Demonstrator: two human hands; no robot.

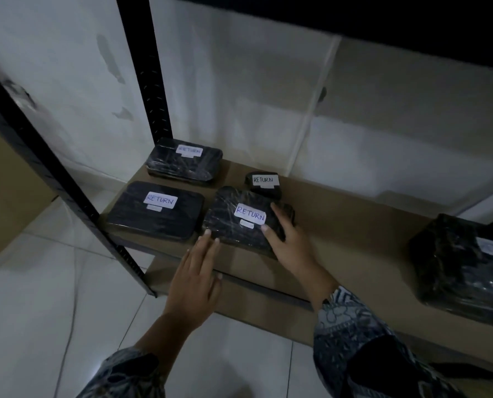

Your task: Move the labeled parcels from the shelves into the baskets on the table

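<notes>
Left hand [195, 278], fingers straight, touches the parcel [236, 229]; right hand [287, 239] seemingly rests flat on it.

The brown board shelf [354, 225], framed by a black slotted upright [150, 81], carries five black, film-wrapped parcels. At its left end lie a rear parcel [183, 165], a front flat parcel [153, 216], a tilted middle parcel [228, 229] and a small parcel [264, 185] just behind it, each labelled RETURN. A large parcel [463, 268] sits well apart at the right.
</notes>
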